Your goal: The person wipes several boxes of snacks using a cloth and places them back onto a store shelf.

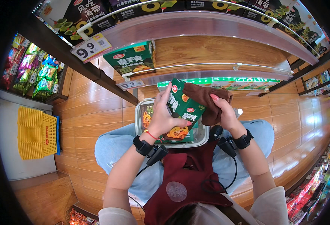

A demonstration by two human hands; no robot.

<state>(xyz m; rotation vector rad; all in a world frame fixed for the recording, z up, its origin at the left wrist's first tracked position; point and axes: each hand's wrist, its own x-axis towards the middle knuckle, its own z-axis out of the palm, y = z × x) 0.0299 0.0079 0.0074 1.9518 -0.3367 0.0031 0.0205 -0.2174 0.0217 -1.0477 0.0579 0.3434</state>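
My left hand (162, 116) grips a green snack box (191, 108), tilted above a clear plastic bin (201, 139). In my right hand (226, 112) is a bunched brown cloth (205, 102), pressed against the right end of that box. The bin stands on the floor between my knees, and more snack boxes (146, 116) lie inside it, partly hidden by my left hand and the held box. Just beyond, one similar green box (134, 59) stands at the left end of a wooden shelf (198, 52).
Dark boxes (89, 17) line the shelf above, behind a white rail (153, 2). Green-topped packages (224, 81) sit on the lower shelf. Stacked yellow baskets (37, 133) are at left, near hanging snack bags (38, 64). A bottle cap (239, 111) shows beside the bin.
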